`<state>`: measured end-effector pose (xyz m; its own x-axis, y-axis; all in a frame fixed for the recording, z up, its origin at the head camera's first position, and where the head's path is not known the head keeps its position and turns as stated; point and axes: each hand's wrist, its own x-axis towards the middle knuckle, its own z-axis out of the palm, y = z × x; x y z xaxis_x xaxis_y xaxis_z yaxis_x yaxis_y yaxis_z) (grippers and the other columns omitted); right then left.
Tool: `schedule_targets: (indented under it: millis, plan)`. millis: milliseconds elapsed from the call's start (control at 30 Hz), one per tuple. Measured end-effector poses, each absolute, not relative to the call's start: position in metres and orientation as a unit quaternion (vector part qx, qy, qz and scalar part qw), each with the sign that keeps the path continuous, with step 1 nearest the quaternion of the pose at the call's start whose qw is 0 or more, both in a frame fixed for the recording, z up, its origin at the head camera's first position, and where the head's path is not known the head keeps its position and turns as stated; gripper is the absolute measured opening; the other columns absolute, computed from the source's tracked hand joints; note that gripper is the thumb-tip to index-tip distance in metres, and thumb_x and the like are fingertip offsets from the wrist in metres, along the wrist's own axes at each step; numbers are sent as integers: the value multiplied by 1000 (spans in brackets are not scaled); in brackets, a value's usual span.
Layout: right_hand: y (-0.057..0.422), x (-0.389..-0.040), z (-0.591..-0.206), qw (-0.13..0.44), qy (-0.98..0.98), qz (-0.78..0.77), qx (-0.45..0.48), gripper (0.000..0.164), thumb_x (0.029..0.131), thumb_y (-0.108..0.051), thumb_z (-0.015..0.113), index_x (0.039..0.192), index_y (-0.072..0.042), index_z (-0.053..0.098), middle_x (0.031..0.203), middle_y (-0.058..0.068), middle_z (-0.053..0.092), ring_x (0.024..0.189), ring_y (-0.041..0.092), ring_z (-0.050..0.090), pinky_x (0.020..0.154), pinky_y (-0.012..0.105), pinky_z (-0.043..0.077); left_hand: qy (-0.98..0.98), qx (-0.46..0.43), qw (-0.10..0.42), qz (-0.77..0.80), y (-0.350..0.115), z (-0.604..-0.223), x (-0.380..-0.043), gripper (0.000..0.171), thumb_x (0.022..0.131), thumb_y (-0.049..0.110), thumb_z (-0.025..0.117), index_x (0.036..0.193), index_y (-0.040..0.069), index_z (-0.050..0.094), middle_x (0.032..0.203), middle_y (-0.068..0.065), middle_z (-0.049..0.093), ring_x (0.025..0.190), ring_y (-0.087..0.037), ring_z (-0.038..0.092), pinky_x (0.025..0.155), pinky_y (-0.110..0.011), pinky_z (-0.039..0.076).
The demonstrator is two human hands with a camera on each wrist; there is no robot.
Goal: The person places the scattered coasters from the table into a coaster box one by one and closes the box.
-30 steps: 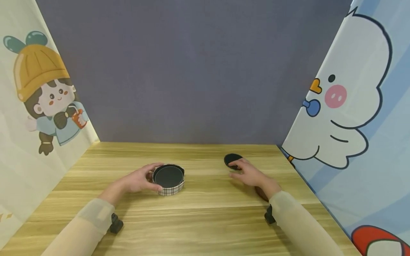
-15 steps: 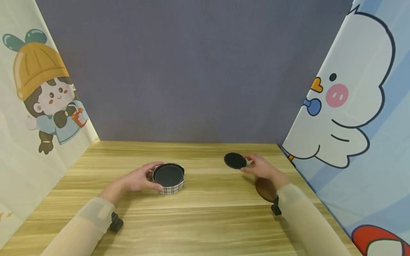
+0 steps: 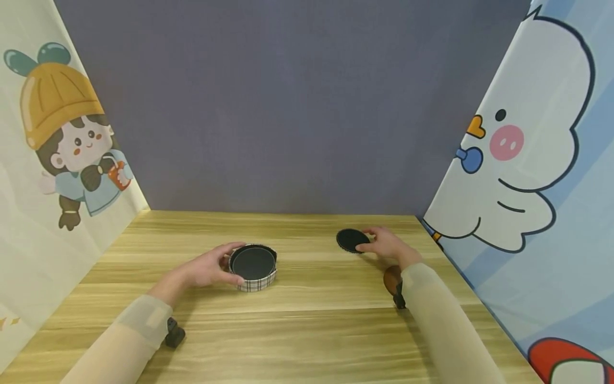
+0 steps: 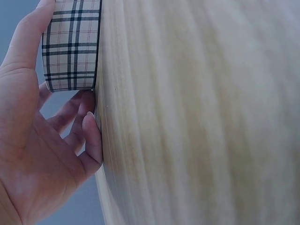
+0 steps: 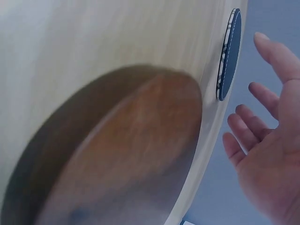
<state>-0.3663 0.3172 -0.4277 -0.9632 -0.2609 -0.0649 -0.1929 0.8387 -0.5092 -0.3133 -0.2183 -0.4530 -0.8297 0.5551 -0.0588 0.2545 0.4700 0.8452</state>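
Observation:
My left hand point(image 3: 211, 269) curves around a round coaster holder point(image 3: 257, 286) on the table, thumb at its near side and fingers at the far side. The holder's plaid wall point(image 4: 72, 44) fills the space beyond the palm in the left wrist view. Inside it lies a black coaster point(image 3: 254, 261). Farther right, a single black round coaster point(image 3: 351, 240) with a stitched edge lies flat. My right hand point(image 3: 386, 245) hovers at that coaster's right side; its thumb overlaps the edge in the head view, while the right wrist view shows relaxed fingers apart from the coaster point(image 5: 230, 56).
A brown round disc point(image 3: 391, 278) lies beside my right wrist, partly hidden by the wrist camera; it looms large in the right wrist view. Behind the wooden table point(image 3: 307, 341) rises a grey wall point(image 3: 288, 106), with cartoon-printed panels on both sides.
The right hand has drawn back off the coaster to the right, then come slightly left so its thumb overlaps the coaster's edge. The left hand and holder have stayed in place.

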Motion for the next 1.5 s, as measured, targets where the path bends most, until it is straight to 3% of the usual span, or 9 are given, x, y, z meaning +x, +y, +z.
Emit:
schedule_targets:
  millis: [167, 233, 500, 733, 1033, 1267, 1500]
  plan:
    - [312, -374, -428, 63, 962, -236, -125, 81, 102, -48, 76, 166, -6, 47, 173, 34, 33, 161, 60, 20, 124, 79, 27, 838, 251, 163, 457, -216, -452, -314, 107, 90, 23, 94, 172, 3, 27, 151, -31, 53, 125, -35, 68, 101, -40, 55]
    - [311, -377, -429, 67, 962, -233, -125, 81, 102, -48, 76, 166, -8, 47, 173, 34, 31, 161, 61, 17, 124, 80, 24, 835, 256, 163, 459, -215, -451, -313, 107, 90, 22, 94, 172, 2, 27, 151, -32, 52, 125, -36, 68, 100, -40, 55]
    - [307, -383, -439, 90, 964, -220, -119, 76, 103, -51, 75, 167, -17, 49, 176, 31, 29, 162, 63, 18, 124, 81, 24, 830, 259, 166, 464, -212, -452, -315, 107, 91, 21, 94, 172, 4, 27, 152, -31, 53, 126, -35, 68, 101, -43, 55]
    - [300, -377, -436, 97, 964, -221, -107, 72, 103, -47, 74, 165, -18, 52, 175, 35, 28, 161, 66, 15, 123, 82, 21, 829, 260, 166, 467, -210, -451, -315, 107, 90, 21, 94, 172, 3, 27, 153, -31, 52, 126, -35, 68, 100, -40, 55]
    - [291, -371, -433, 97, 969, -205, -100, 67, 102, -48, 74, 162, -22, 57, 174, 33, 31, 160, 66, 16, 123, 85, 14, 837, 261, 158, 453, -211, -447, -314, 107, 90, 24, 94, 172, 4, 28, 154, -32, 52, 129, -38, 67, 105, -48, 54]
    - [280, -362, -435, 95, 972, -195, -94, 66, 101, -52, 76, 161, -29, 59, 176, 26, 33, 161, 60, 21, 125, 82, 16, 842, 259, 156, 447, -216, -446, -313, 107, 90, 26, 94, 172, 3, 28, 153, -31, 53, 126, -36, 68, 102, -42, 54]
    - [275, -352, -439, 97, 969, -198, -108, 64, 102, -49, 77, 159, -27, 60, 173, 26, 36, 159, 59, 25, 125, 80, 18, 842, 256, 158, 448, -217, -451, -312, 108, 90, 26, 94, 172, 2, 28, 152, -30, 54, 124, -33, 69, 102, -40, 54]
